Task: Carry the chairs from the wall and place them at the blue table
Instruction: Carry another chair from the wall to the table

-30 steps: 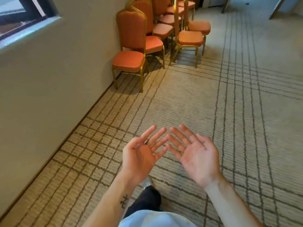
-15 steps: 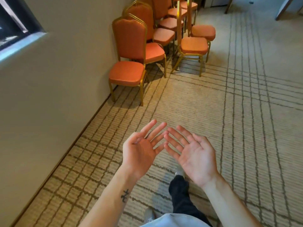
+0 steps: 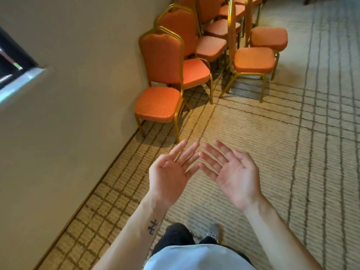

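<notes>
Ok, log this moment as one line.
stage: pre-pickup | left hand: open, empty | right hand: open, empty | nearest chair: beside wall, untouched

The only sign I can see is a small dark tattoo (image 3: 152,227) on the inside of my forearm, below my left hand (image 3: 169,178). It looks like a single character or symbol, but I cannot read it. No other writing is legible.

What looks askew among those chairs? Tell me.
Nothing is damaged or tipped. The wall row, starting with the nearest chair, faces this way; beside it, a side chair and a second side chair behind it stand turned sideways, seats pointing right.
</notes>
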A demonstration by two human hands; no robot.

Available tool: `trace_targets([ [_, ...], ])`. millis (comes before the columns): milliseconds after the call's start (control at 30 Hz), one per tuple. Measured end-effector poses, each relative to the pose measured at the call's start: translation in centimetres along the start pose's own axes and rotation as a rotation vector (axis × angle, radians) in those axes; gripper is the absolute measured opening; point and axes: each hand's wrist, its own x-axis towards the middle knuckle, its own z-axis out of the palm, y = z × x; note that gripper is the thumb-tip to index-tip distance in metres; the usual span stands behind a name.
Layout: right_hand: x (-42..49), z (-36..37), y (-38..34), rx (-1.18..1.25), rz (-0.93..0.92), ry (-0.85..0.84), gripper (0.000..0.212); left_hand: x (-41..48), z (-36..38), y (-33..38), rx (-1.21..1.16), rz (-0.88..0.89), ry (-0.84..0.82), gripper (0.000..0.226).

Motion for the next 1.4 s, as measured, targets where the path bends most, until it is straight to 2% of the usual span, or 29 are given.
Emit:
trace_targets([
  [367, 18.9, 1.8, -10.9, 0.045, -0.030, 0.043, 0.052, 20.0, 4.1, 6.2, 0.013, -0.018, 0.009, 0.054],
  [600, 30.8, 6.7, -17.9, 0.019, -0.093, 0.115, 0.048, 34.5, 6.9, 14.1, -0.041, -0.020, -0.057, 0.053],
  [767, 38.4, 9.9, -21.8, 0.020, -0.125, 0.128, 0.048, 42.5, 9.5, 20.0, 0.005, -0.034, -0.091, 0.053],
  [1033, 50.0, 12.3, -26.0, -0.008, -0.031, 0.151, 0.048, 52.2, 9.6, 24.8, -0.055, 0.022, 0.012, 0.053],
  [1167, 56.3, 12.5, -30.1, 0.015, -0.006, 0.129, 0.047, 58.8, 10.5, 26.3, -0.057, 0.037, 0.078, 0.052],
  [1400, 71.5, 13.3, -37.7, -0.118, 0.105, 0.108, 0.049, 71.8, 12.8, 30.0, -0.135, 0.172, 0.203, 0.051],
])
